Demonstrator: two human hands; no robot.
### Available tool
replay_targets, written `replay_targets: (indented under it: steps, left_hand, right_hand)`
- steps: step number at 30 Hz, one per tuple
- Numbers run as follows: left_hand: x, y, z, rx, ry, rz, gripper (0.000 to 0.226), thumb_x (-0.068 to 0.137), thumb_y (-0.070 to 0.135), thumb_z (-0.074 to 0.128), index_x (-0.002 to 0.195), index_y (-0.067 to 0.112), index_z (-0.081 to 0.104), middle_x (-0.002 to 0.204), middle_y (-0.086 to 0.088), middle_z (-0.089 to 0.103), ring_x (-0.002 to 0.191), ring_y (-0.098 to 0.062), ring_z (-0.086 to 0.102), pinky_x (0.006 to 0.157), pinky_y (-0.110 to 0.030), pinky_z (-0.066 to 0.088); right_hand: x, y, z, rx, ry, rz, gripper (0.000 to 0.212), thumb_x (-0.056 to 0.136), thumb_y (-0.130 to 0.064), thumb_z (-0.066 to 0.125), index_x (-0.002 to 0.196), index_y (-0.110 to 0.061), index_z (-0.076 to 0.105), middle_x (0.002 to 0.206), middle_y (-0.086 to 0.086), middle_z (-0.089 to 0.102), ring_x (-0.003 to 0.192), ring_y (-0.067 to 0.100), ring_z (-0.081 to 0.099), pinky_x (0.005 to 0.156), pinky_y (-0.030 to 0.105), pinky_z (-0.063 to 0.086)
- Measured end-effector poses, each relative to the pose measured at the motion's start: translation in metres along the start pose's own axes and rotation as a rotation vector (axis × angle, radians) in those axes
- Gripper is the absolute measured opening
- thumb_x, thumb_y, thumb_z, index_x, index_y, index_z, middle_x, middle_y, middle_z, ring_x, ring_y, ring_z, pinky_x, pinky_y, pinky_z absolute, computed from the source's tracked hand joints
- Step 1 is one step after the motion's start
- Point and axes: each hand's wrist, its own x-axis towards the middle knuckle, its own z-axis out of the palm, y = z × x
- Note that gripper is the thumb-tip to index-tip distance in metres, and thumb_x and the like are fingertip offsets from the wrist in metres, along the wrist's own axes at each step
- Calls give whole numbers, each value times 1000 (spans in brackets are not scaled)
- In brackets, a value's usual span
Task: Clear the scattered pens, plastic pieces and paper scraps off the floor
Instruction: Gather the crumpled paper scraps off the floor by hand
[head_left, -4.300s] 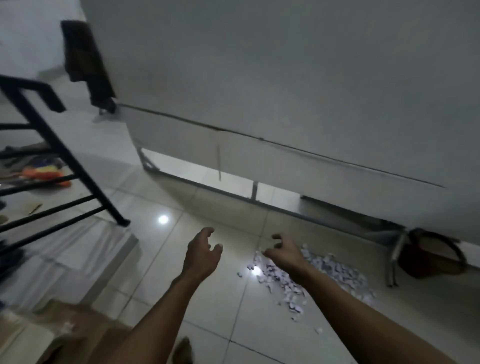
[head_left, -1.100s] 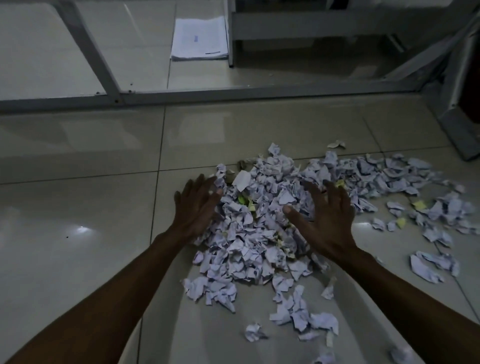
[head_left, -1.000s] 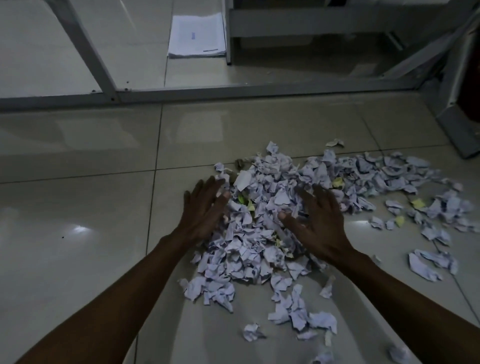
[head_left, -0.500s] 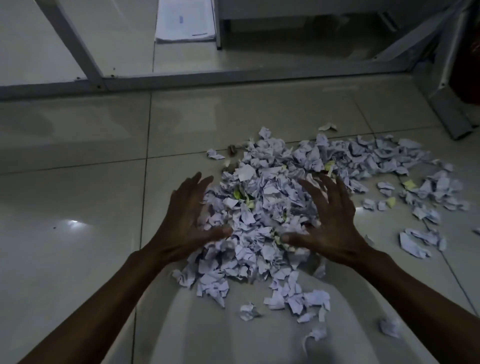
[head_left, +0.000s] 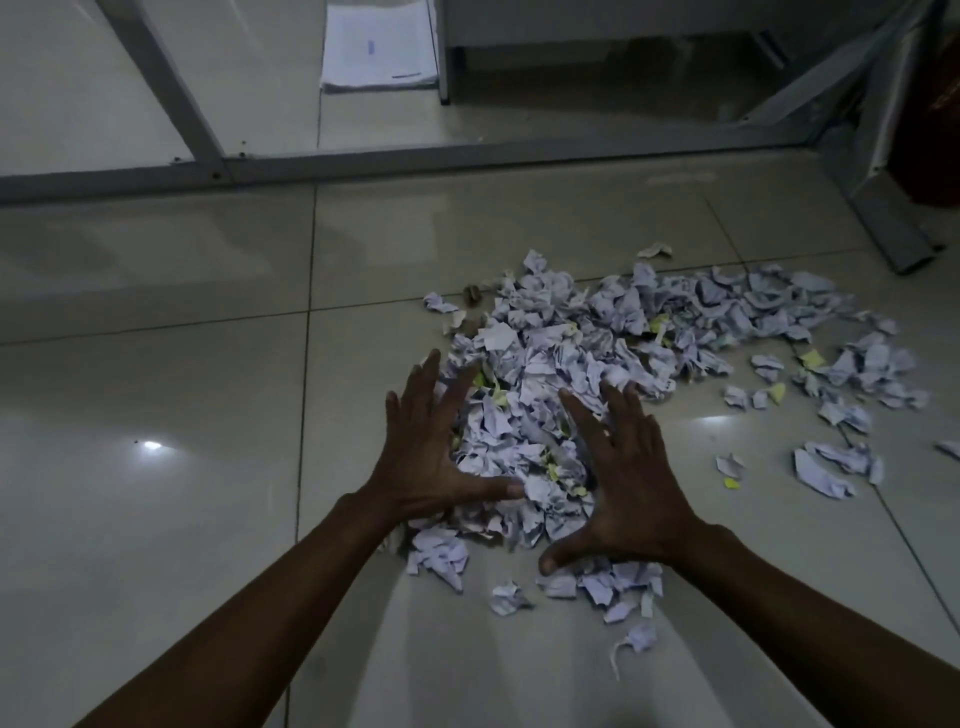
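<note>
A heap of crumpled white paper scraps (head_left: 566, 364), with a few yellow bits among them, lies on the glossy tiled floor (head_left: 156, 519). My left hand (head_left: 431, 457) rests flat against the heap's left edge, fingers straight and spread, thumb pointing right. My right hand (head_left: 623, 478) lies flat on the heap's near right side, fingers spread, thumb low. A wad of scraps sits between the two hands. Loose scraps (head_left: 831, 467) trail off to the right, and more scraps (head_left: 509, 597) lie close to my wrists.
A grey metal frame bar (head_left: 467, 156) runs across the floor beyond the heap, with a diagonal strut (head_left: 166, 83) at the left. A stack of white sheets (head_left: 376, 47) lies behind it. A metal leg (head_left: 883, 218) stands at the right.
Over the last second both hands have slid toward each other and back toward me, flat on the scraps, squeezing the near part of the heap together. Earlier I was standing, hands above the floor.
</note>
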Motion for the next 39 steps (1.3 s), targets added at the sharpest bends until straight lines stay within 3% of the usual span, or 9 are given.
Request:
replay_targets:
  steps: [7,11,18,20,22,24,32,36,39]
  left_hand:
    - [20,12,21,42,127,14,100,64,92,39,150,49,11,163,7,-3,150,-19,-1,118,-50,0]
    - [23,18,32,39,214,116,81,78,75,47,147,34,35,156,3,30,145,-20,20,118,-47,17]
    - [21,31,43,-75,255,212,49,90,53,50,124,21,63,135,3,55,132,-13,38,114,-18,8]
    - [21,35,46,-127,265,241,38,92,44,54,117,18,67,126,3,60,123,-12,47,110,-14,20]
    - [22,38,49,-197,260,231,26,93,34,56,106,17,70,115,5,64,112,-11,53,99,-20,37]
    - [23,40,52,-252,265,228,13,91,21,60,91,14,70,99,5,65,100,-7,54,88,-22,43]
    - [23,48,58,-445,326,113,17,81,12,59,69,9,70,69,3,65,66,-5,58,61,-20,42]
    - [20,53,57,-531,388,54,4,74,9,70,72,13,70,67,9,66,58,3,58,58,-16,43]
    - [18,57,54,-613,408,-14,28,67,4,79,84,15,60,71,4,69,60,-3,63,57,-19,49]
  right_hand:
    - [3,-11,11,8,70,49,159,23,-101,52,151,-36,-15,159,9,-22,145,33,-25,115,63,-1]
    - [8,-14,16,24,109,58,157,25,-101,52,153,-34,-11,161,11,-15,146,33,-20,115,64,-2]
    - [18,-15,23,40,189,28,154,27,-103,48,154,-30,0,162,11,2,149,32,-4,114,65,9]
    - [21,-14,25,47,227,23,150,30,-102,48,154,-28,8,161,11,11,148,33,5,112,65,15]
    - [25,-14,27,64,271,17,145,34,-100,51,153,-26,13,158,12,20,147,34,15,110,64,20]
    - [28,-13,29,76,314,5,141,36,-96,55,151,-24,16,155,14,27,144,34,22,109,63,24]
    - [37,-10,33,115,412,-35,121,40,-83,65,145,-32,34,144,10,43,137,31,37,107,56,30]
    - [39,-8,32,122,452,-75,112,41,-80,67,137,-25,49,134,8,53,128,30,46,105,47,34]
    - [38,-8,31,105,448,-90,109,43,-81,65,133,-20,56,127,5,57,120,29,51,101,47,37]
